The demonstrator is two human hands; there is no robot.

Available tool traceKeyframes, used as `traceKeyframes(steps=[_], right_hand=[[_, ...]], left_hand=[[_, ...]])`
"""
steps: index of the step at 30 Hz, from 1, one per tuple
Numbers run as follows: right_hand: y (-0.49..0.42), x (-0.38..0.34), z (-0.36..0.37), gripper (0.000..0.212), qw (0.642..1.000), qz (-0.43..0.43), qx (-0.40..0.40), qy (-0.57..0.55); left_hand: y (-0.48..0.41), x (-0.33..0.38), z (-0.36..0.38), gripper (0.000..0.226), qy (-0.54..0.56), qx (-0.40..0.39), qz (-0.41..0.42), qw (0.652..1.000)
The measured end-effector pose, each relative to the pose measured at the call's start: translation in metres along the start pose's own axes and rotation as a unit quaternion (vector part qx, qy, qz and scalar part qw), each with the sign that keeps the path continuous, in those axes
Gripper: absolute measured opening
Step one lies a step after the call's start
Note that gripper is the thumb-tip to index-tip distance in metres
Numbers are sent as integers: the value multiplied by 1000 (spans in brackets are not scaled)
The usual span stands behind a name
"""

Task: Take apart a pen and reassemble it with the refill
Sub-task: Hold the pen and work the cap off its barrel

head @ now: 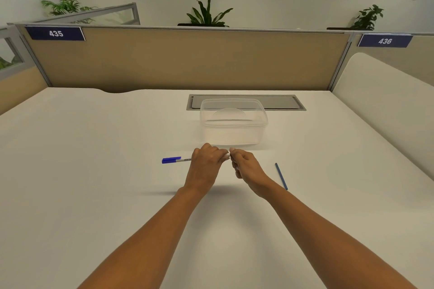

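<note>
fingers (219, 156) of the left hand (205, 166) grip the pen (175, 160) barrel above the counter (94, 171); right hand (245, 166) pinches its end. light, slick plastic: hold mid-barrel. refill (281, 176) lies right.

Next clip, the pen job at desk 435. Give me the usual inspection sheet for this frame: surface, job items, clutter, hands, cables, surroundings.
Surface: white desk, bare apart from the items below; grey cable hatch at the back, closed.
Job's things: pen with blue cap on, held level above the desk; blue refill lying loose on the desk to the right.
Clutter: clear plastic container behind the hands, looks empty.
Hands: left hand closed around the pen barrel; right hand fingers pinched at the pen's uncapped end, what they grip is hidden.
Cables: nothing seen.
Surroundings: tan partition with labels 435 and 436; plants behind it.
</note>
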State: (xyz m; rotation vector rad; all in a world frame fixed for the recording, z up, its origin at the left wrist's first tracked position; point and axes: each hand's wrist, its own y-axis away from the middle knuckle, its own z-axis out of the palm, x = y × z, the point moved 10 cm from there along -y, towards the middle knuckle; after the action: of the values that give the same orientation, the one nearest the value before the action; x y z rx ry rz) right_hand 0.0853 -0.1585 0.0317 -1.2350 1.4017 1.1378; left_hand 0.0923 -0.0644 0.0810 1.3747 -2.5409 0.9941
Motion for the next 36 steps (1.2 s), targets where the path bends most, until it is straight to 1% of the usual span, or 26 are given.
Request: traceKeyframes(steps=[6,11,13,16,22,29,36], right_hand=[[0,0,3,40,999,-2,-17,44],[2,-11,6,24,987,-80,-11,139],[3,-15,6,21,980,-103,-4,172],[4,-18,7,22,975,-119,-7,187],[1,-13,2,25,985,-96,-17,143],[-1,-7,-2,35,994,-60,-11,86],[-4,-1,-7,44,998,-36,5,48]], left_hand=[[2,-6,0,23,-10,-4,-11,1000],[2,-9,1,27,-20,-11,-17,1000],[1,-9,2,28,-19,-17,-18,1000],[2,-8,2,29,-18,-17,-16,1000],[1,-5,2,25,-1,-14,-14,1000],[0,-2,2,23,-2,-7,-8,1000],[0,-2,7,26,2,-20,-14,1000]])
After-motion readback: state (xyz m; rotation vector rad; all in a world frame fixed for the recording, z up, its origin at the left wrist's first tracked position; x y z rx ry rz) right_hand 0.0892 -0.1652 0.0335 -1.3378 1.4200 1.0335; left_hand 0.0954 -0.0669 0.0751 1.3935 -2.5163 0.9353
